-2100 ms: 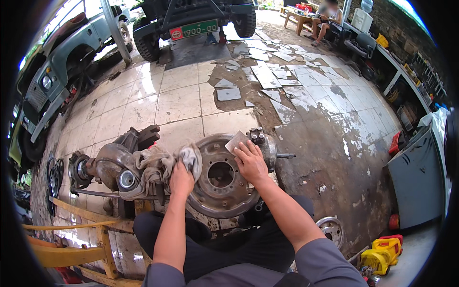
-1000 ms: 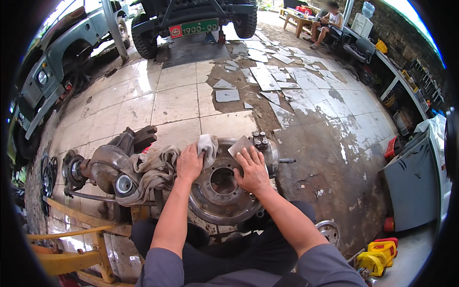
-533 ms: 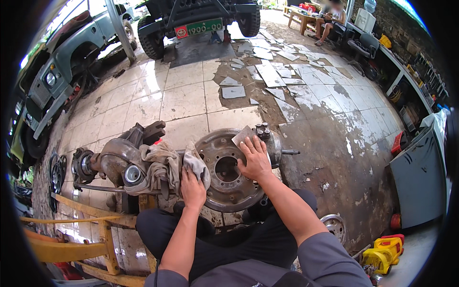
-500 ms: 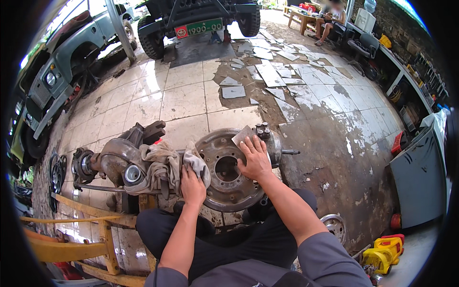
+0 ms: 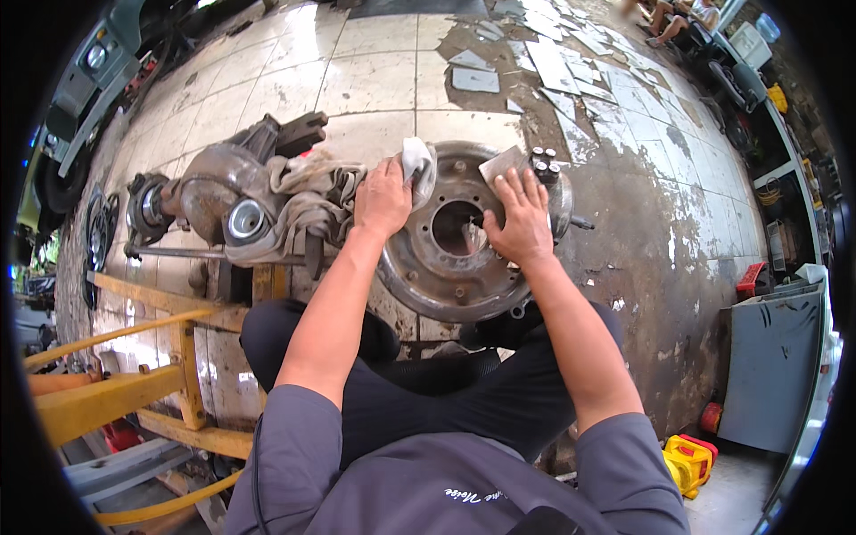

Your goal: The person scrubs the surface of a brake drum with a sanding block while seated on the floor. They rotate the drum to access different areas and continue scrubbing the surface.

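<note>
A bare, rust-stained steel wheel rim [image 5: 419, 281] faces up in front of me, with bolt holes round its large centre hole. My left hand [image 5: 382, 198] is closed on a pale grey rag [image 5: 421, 169] against the rim's upper left. My right hand [image 5: 523, 223] lies on the rim's right side. Its fingers press a greyish-brown square sheet, apparently sandpaper [image 5: 503, 167], and its thumb reaches towards the centre hole. Left of the rim, tan cloth [image 5: 308, 201] drapes over a rusty axle housing [image 5: 209, 192]. A cluster of metal studs [image 5: 545, 165] stands beside the sheet.
A yellow metal frame [image 5: 183, 379] stands at my lower left. To the right are a grey cabinet [image 5: 774, 366] and a yellow-and-red tool [image 5: 689, 464]. Broken tiles [image 5: 553, 67] litter the floor ahead. Someone sits at the far right; a vehicle [image 5: 94, 71] stands far left.
The view has tilted down. My left hand has moved with the rag farther up the rim's left side. My right hand stays on the sheet at the upper right.
</note>
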A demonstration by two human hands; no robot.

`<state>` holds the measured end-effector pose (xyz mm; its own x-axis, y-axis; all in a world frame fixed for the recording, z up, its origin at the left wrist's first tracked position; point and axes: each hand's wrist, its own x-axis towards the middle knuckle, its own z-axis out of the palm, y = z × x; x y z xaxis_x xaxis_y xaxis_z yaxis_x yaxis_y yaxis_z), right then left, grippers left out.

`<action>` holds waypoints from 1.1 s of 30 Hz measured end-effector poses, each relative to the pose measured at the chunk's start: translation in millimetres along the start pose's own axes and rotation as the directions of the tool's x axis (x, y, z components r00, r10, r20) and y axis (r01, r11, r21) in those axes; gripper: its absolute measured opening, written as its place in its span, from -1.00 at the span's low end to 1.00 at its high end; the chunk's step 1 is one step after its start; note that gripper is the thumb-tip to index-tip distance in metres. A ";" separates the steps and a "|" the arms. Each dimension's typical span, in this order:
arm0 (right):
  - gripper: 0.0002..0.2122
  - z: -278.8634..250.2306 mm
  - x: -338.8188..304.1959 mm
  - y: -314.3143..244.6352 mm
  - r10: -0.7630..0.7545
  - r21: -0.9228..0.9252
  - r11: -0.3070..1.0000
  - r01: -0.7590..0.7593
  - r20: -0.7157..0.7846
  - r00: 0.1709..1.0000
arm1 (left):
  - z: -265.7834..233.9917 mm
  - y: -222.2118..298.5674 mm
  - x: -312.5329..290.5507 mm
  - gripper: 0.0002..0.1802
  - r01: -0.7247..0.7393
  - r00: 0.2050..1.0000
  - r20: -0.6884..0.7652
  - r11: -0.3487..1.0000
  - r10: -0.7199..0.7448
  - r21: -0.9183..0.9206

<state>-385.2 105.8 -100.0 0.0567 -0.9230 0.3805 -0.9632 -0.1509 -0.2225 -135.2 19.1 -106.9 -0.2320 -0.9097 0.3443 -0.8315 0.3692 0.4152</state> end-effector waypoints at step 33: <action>-0.38 -1.8 0.3 0.4 0.045 0.070 0.996 -0.050 0.070 0.997 | -286.4 -302.1 -3.3 -0.49 0.503 0.678 -0.383 0.777 -0.627 -0.379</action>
<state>-386.1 106.2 -98.3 0.0313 -0.9514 0.3064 -0.9440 -0.1289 -0.3038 261.3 -35.0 7.7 0.5574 -0.7756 0.2962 -0.5713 -0.0994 0.8147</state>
